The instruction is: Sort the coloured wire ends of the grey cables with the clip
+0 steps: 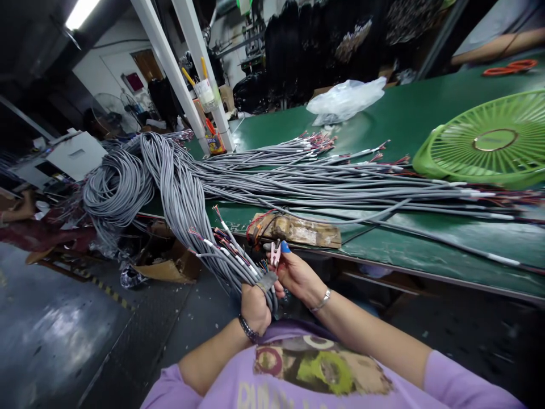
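Note:
My left hand [254, 309] is closed round a thick bundle of grey cables [183, 204], whose ends with bare coloured wires fan out above it. Its thumb seems to be wrapped in something grey. Close beside it, my right hand [300, 277] pinches a small pale pink clip [275, 254], which looks like a clothes peg. Blue tape or a cover is on that thumb's tip. Some fingers of the right hand are hidden behind the cable ends.
More grey cables [323, 187] lie along the green table [447, 250]. A wooden block [306, 230] with wires sits at its near edge. Beyond are a green fan [489, 139], a plastic bag [347, 99] and orange-handled scissors [511, 67]. A coiled bundle [117, 187] hangs at the left.

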The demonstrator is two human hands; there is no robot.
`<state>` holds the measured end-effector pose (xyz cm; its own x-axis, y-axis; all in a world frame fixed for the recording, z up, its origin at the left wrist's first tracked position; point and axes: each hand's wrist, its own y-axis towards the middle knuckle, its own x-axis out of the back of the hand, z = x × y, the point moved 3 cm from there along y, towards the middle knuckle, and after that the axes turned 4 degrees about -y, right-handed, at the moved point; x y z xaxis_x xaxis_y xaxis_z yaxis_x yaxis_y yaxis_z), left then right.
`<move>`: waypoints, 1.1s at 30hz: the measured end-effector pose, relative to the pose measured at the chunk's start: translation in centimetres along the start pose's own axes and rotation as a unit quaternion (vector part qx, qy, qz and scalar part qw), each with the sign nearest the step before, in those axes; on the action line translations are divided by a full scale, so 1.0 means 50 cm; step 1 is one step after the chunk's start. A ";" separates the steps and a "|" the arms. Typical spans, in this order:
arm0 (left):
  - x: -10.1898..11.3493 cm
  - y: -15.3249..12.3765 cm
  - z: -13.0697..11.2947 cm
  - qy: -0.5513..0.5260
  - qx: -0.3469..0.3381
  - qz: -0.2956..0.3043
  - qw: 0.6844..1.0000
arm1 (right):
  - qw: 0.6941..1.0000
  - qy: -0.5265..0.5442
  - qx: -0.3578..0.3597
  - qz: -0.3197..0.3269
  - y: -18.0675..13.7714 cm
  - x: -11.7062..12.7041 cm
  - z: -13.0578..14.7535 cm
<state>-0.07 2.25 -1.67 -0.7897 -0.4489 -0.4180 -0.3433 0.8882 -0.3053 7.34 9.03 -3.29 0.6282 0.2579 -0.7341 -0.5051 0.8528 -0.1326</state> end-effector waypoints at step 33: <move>0.008 0.006 0.005 -0.003 0.007 -0.009 1.000 | 0.997 0.061 -0.049 0.010 0.005 0.008 -0.003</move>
<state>-0.35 2.30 -2.13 -0.7803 -0.4653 -0.4179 -0.3503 0.8787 -0.3242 7.36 9.29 -3.73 0.5441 0.2132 -0.8115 -0.5759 0.7983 -0.1764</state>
